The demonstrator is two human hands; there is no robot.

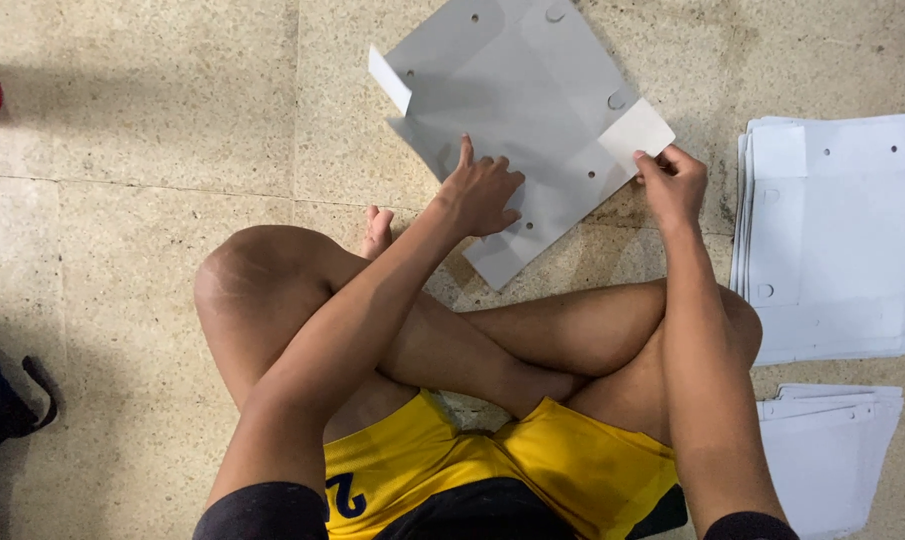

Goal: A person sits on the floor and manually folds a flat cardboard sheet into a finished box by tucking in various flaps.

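Crossed legs (492, 350); left hand (484, 192) flattens grey card (532, 110) (punched), right hand (674, 185) fingers pinching flap (635, 133).

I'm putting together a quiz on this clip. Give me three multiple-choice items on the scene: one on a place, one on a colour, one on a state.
1. Where is the stack of white sheets?
A. left of the person
B. right of the person
C. on the lap

2. What colour are the shorts?
A. yellow
B. green
C. white

3. What is the right hand doing?
A. resting on a knee
B. pinching the flap of the grey sheet
C. holding a pen

B: the stack lies by the right arm.
A: the cloth is bright yellow.
B: its fingers grip the flap while the left hand presses the sheet.
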